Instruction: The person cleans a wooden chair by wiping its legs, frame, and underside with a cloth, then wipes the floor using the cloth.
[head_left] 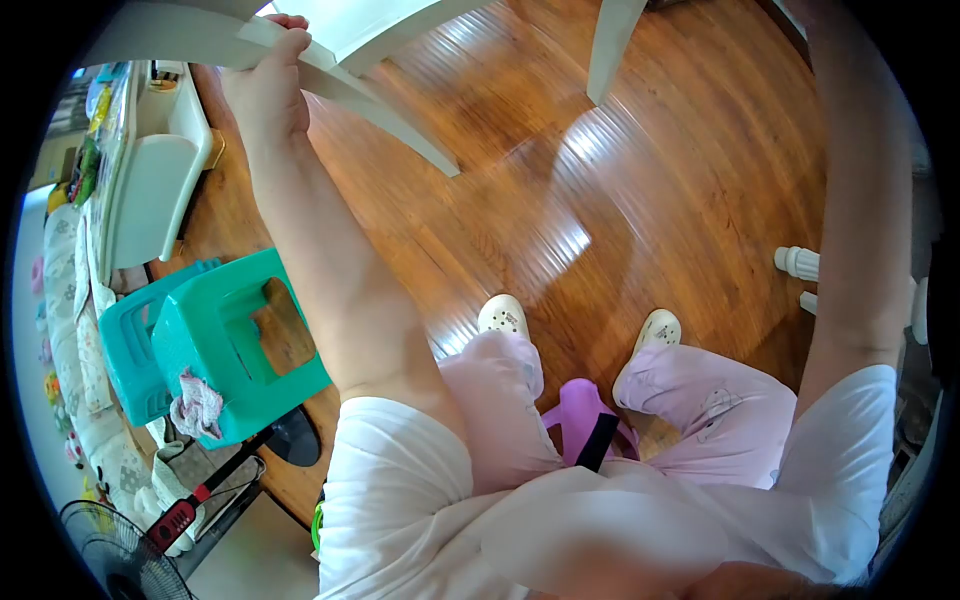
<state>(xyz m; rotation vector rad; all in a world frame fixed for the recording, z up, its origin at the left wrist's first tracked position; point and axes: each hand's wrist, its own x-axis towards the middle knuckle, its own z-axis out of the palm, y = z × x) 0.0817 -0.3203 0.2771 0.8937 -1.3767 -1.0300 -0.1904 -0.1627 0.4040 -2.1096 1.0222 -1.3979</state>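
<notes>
My left hand [275, 75] is closed around a pale rail of a white piece of furniture [375, 112] at the upper left. Two tapering legs of such white furniture show over the floor, but its full shape is cut off by the frame's top. The fingers curl over the rail and are partly hidden behind it. On the right side my other forearm [865, 200] stretches up to the top edge. The right hand itself lies beyond the picture, so what it touches is hidden.
Teal plastic stools [200, 320] stand at the left with a small pinkish cloth [197, 405] on one. A black fan [120, 550] is at the lower left. A purple seat [580, 410] shows between my legs. White turned legs [797, 263] stand at the right.
</notes>
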